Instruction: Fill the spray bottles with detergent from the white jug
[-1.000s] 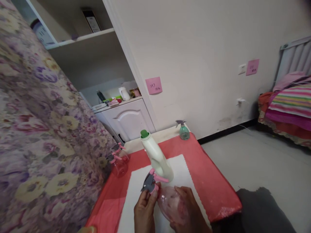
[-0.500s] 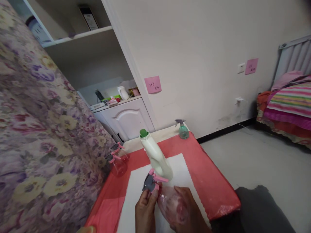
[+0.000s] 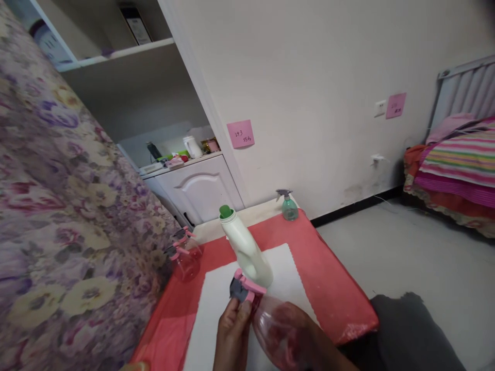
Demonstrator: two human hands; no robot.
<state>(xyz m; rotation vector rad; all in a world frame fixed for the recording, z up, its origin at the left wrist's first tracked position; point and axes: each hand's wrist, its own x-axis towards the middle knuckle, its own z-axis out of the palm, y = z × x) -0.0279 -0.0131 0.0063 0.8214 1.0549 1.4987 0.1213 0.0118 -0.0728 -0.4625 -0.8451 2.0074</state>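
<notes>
A clear pinkish spray bottle [image 3: 268, 330] is tilted in front of me, its pink and grey trigger head [image 3: 246, 287] pointing up and left. My left hand [image 3: 233, 327] pinches the bottle's neck just under the head. Around the right side of the body curls my right hand [image 3: 305, 327], partly seen through the clear plastic. Right behind the trigger head stands a pale green jug-like bottle [image 3: 247, 250] with a handle and a green piece in its open mouth. Both are over a white cloth [image 3: 211, 299].
Red covering [image 3: 328, 278] lies over the table. Two more pink spray bottles [image 3: 185, 265] stand at its left edge, and a green spray bottle [image 3: 290, 208] at the back right corner. A floral curtain [image 3: 77, 232] hangs close on the left. Behind is a white cabinet [image 3: 204, 188].
The right hand has shifted round the bottle's body, down and to the right. The trigger head has turned slightly. My view has moved a little, sliding the scene leftward.
</notes>
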